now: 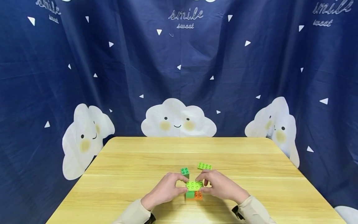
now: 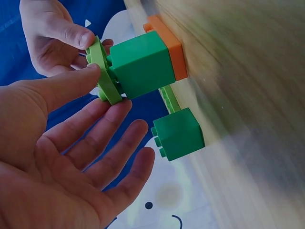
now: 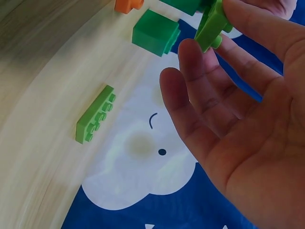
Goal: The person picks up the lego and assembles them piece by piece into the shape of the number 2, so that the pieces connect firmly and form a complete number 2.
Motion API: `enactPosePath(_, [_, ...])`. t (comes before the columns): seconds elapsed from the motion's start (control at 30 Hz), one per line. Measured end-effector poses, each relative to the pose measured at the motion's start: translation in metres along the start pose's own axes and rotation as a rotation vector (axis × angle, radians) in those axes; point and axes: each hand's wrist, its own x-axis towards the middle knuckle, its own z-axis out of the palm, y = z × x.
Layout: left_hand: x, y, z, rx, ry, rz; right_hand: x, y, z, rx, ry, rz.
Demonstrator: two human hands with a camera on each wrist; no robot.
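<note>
Both hands pinch one flat lime-green building brick [image 1: 194,186], the left hand [image 1: 167,189] at its left end and the right hand [image 1: 221,186] at its right end. Under it stands a dark green block [image 2: 143,64] on an orange flat brick [image 2: 172,47], which lies on the table. In the left wrist view the lime brick sits tilted at the studs of the green block. The orange brick's right-hand studs show uncovered in the head view. Thumbs are on the near side of the lime brick, with fingers on the far side.
A second dark green block [image 1: 185,172] stands just behind the left fingertips. Another flat lime-green brick [image 1: 204,166] lies beyond the right hand. The wooden table [image 1: 126,171] reaches back to a dark blue curtain [image 1: 179,62] printed with clouds.
</note>
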Motion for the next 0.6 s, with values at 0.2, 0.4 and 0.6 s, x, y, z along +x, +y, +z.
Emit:
enactPosePath(0.2, [-0.001, 0.000, 0.000, -0.022, -0.024, 0.005, 0.000, 0.002, 0.004, 0.006, -0.010, 0.000])
enactPosePath(0.4, [0.000, -0.002, 0.001, -0.153, -0.061, -0.036, 0.001, 0.003, 0.007, -0.001, -0.010, 0.005])
enactPosePath(0.6, [0.000, -0.002, 0.002, -0.174, -0.059, -0.035, 0.003, 0.004, 0.012, -0.028, 0.004, 0.022])
